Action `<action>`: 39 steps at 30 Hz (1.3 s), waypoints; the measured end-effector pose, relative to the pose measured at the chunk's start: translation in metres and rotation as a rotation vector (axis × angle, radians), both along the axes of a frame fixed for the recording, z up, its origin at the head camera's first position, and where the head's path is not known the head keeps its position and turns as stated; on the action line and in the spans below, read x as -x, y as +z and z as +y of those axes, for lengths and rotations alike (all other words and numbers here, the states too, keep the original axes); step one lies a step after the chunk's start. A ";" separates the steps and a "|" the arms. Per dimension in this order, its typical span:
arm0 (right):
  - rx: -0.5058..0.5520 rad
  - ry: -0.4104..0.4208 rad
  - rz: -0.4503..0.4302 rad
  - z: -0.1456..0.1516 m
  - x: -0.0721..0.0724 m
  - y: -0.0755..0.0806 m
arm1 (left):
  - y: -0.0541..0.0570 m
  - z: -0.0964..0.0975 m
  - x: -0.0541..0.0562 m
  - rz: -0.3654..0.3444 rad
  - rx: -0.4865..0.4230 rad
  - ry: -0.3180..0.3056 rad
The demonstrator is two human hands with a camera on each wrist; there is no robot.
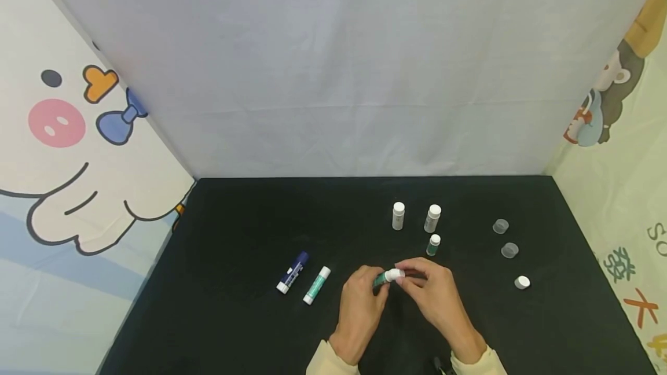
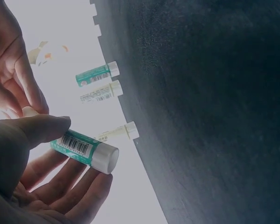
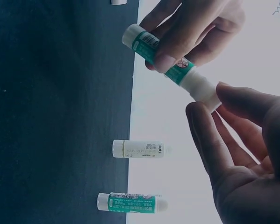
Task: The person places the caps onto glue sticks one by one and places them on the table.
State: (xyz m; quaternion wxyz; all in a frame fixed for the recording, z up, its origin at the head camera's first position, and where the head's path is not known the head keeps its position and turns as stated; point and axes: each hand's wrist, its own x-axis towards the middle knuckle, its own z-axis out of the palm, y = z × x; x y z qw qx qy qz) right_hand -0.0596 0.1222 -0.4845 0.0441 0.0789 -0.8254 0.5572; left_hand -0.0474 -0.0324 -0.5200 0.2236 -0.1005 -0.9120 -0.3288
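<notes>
My left hand (image 1: pixel 359 308) holds a green glue stick (image 2: pixel 76 147) with white ends, thumb over its barcoded label. My right hand (image 1: pixel 435 297) pinches the white end (image 3: pixel 203 91) of that stick between thumb and forefinger. The stick is tilted, held off the black table in front of me. Just beyond the hands stands a short green glue stick (image 1: pixel 433 246) with a white top. Behind it are two white glue sticks (image 1: pixel 398 217), also upright.
Left of the hands lie a navy glue stick (image 1: pixel 293 272) and a green-and-white one (image 1: pixel 316 286). At the right sit two clear caps (image 1: pixel 509 250) and a white cap (image 1: pixel 522 282). A small dark object (image 1: pixel 439 365) is near the right sleeve. Cloth walls border the black table (image 1: pixel 250 219).
</notes>
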 end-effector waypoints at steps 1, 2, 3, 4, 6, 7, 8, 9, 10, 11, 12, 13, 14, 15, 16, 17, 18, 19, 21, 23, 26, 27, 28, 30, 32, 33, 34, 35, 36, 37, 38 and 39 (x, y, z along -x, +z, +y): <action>0.001 0.003 0.003 0.000 0.000 0.000 | 0.000 0.000 0.000 0.005 0.005 -0.001; 0.002 0.007 0.007 0.000 0.000 0.000 | 0.000 0.000 0.000 0.009 0.010 -0.002; 0.002 0.009 0.010 -0.001 0.000 -0.001 | 0.000 0.000 0.000 0.014 0.016 -0.002; 0.002 0.011 0.013 -0.001 0.000 -0.001 | 0.000 -0.001 -0.001 0.018 0.020 -0.003; 0.000 0.014 0.017 -0.001 0.001 -0.001 | 0.001 -0.001 -0.001 0.024 0.028 -0.003; 0.000 0.014 0.016 -0.001 0.001 -0.002 | 0.001 -0.001 -0.001 0.025 0.030 -0.004; -0.002 0.012 0.018 -0.002 0.001 -0.002 | 0.001 -0.001 -0.001 0.025 0.032 -0.004; -0.002 0.013 0.018 -0.002 0.001 -0.002 | 0.001 -0.001 -0.002 0.023 0.033 -0.004; -0.003 0.013 0.017 -0.002 0.001 -0.002 | 0.002 -0.002 -0.002 0.021 0.033 -0.006; -0.007 0.014 0.018 -0.002 0.001 -0.003 | 0.002 -0.002 -0.002 0.017 0.034 -0.007; -0.010 0.014 0.015 -0.002 0.001 -0.003 | 0.002 -0.002 -0.002 0.011 0.034 -0.009; -0.011 0.012 0.010 -0.003 0.001 -0.003 | 0.002 -0.002 -0.003 0.005 0.034 -0.012; -0.013 0.013 0.006 -0.003 0.000 -0.003 | 0.003 -0.003 -0.003 -0.002 0.035 -0.014; -0.014 0.013 0.002 -0.003 0.000 -0.003 | 0.003 -0.003 -0.004 -0.010 0.036 -0.017; -0.015 0.012 -0.001 -0.003 0.000 -0.003 | 0.003 -0.003 -0.004 -0.017 0.039 -0.020; -0.015 0.010 -0.002 -0.004 0.000 -0.003 | 0.003 -0.004 -0.004 -0.023 0.042 -0.021; -0.012 0.009 -0.004 -0.004 0.000 -0.003 | 0.003 -0.004 -0.005 -0.027 0.045 -0.024; -0.007 0.009 -0.004 -0.005 -0.001 -0.003 | 0.003 -0.004 -0.005 -0.030 0.051 -0.025; -0.001 0.011 -0.001 -0.005 -0.001 -0.003 | 0.003 -0.005 -0.005 -0.030 0.061 -0.028; 0.004 0.010 -0.001 -0.006 -0.002 -0.002 | 0.003 -0.005 -0.005 -0.025 0.072 -0.028; 0.007 0.010 -0.009 -0.007 -0.002 -0.002 | 0.004 -0.006 -0.005 -0.018 0.082 -0.029; 0.007 0.009 -0.012 -0.008 -0.002 -0.002 | 0.004 -0.006 -0.005 -0.017 0.085 -0.028; 0.006 0.006 -0.015 -0.008 -0.002 -0.002 | 0.004 -0.006 -0.005 -0.016 0.087 -0.027; 0.002 0.001 -0.017 -0.010 -0.002 -0.002 | 0.004 -0.006 -0.005 -0.017 0.091 -0.028; -0.006 -0.001 -0.013 -0.011 -0.002 -0.002 | 0.004 -0.006 -0.006 -0.016 0.100 -0.025; -0.011 -0.002 -0.010 -0.012 -0.002 -0.003 | 0.004 -0.007 -0.006 -0.015 0.104 -0.023; -0.015 -0.002 -0.006 -0.012 -0.002 -0.003 | 0.005 -0.007 -0.006 -0.013 0.108 -0.022; -0.019 -0.001 -0.002 -0.013 -0.002 -0.003 | 0.005 -0.007 -0.006 -0.011 0.112 -0.021; -0.021 0.000 0.001 -0.014 -0.002 -0.003 | 0.005 -0.008 -0.006 -0.008 0.115 -0.020; -0.024 0.001 0.004 -0.014 -0.002 -0.003 | 0.005 -0.008 -0.006 -0.005 0.117 -0.019; -0.025 0.001 0.007 -0.015 -0.002 -0.003 | 0.005 -0.009 -0.006 -0.002 0.118 -0.019; -0.026 0.001 0.009 -0.015 -0.001 -0.003 | 0.005 -0.009 -0.006 0.002 0.118 -0.018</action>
